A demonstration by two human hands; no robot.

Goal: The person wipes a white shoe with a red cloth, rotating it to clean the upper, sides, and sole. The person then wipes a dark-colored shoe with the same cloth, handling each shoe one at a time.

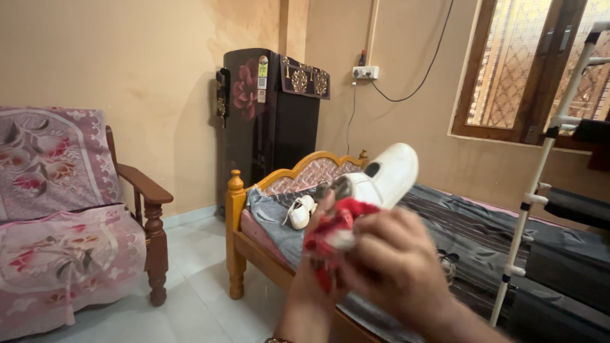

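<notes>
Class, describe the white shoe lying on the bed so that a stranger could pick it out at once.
Start at the wooden bed in front of the dark fridge. Near its headboard, on the grey sheet, lies a white shoe. Unlike the other white shoe, which the hands hold up with a red cloth, nobody touches it.

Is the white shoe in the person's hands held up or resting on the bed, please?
Held up: the white shoe is raised above the bed, with a red cloth against it.

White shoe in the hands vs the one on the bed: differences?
The held shoe is raised in the air, pointing up and right; the shoe on the bed lies flat on the grey sheet. A red cloth touches the held one; nothing touches the other. Both are white.
</notes>
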